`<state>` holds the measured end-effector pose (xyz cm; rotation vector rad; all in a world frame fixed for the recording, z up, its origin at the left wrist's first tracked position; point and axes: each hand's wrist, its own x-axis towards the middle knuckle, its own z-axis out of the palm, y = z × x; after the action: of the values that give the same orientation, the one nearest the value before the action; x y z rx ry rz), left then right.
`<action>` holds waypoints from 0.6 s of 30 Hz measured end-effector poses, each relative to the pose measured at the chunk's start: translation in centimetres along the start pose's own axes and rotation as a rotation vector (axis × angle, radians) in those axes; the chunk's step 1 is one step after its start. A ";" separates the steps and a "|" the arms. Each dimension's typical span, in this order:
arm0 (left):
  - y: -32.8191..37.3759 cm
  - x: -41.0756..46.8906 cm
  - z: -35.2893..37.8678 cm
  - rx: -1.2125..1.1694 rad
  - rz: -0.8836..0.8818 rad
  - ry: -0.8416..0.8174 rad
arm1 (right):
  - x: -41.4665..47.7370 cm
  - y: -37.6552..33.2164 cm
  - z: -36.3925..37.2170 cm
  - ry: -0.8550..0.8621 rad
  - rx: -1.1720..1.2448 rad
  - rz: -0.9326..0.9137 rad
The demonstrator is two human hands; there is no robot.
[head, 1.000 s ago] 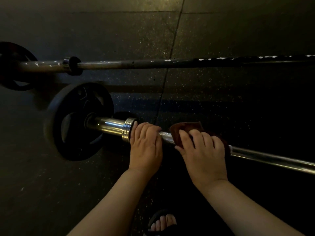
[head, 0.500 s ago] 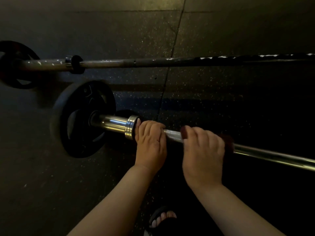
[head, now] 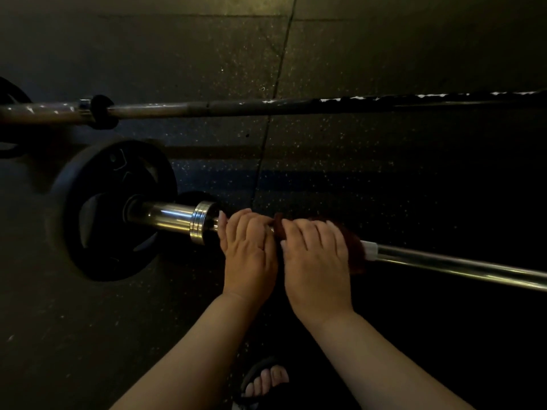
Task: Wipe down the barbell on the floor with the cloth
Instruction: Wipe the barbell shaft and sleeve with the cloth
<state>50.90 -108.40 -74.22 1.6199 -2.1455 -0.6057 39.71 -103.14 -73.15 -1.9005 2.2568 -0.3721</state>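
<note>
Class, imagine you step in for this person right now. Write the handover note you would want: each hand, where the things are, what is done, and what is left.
Left hand: grips the barbell shaft just beside the collar, steadying it.
Right hand: grips the dark red cloth wrapped over the shaft, right next to the left hand.
Barbell: on the floor, with one weight plate on its left end. A second bar lies farther off.
Done: the cloth is on the bar. How much has been wiped cannot be told.
Left: probably the long bare shaft to the right, then the sleeve.
</note>
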 end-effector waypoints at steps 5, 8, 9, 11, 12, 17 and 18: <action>-1.4 0.0 -0.9 0.035 0.065 -0.016 | -2.0 5.6 -0.5 0.084 -0.085 0.094; -0.2 -0.1 -0.5 -0.041 -0.024 0.010 | -2.6 3.1 0.1 0.148 0.055 0.302; 0.3 -0.3 -0.1 -0.059 -0.059 0.024 | -2.3 1.8 0.2 0.119 0.091 0.285; 1.1 -0.5 0.4 -0.098 -0.088 0.057 | -1.4 0.0 -0.1 0.026 0.181 0.126; 1.3 -0.7 0.5 -0.129 -0.084 0.074 | -1.1 -0.1 -0.3 -0.011 0.261 0.061; 3.8 -1.9 1.6 -0.111 0.112 -0.032 | -1.5 3.1 -0.5 0.028 0.703 0.166; 3.8 -2.0 1.9 -0.045 0.159 -0.076 | -1.7 3.3 -0.6 0.040 0.694 0.173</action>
<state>47.30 -105.29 -73.81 1.4081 -2.2717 -0.6701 36.74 -100.85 -73.61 -1.3374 1.9242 -1.0110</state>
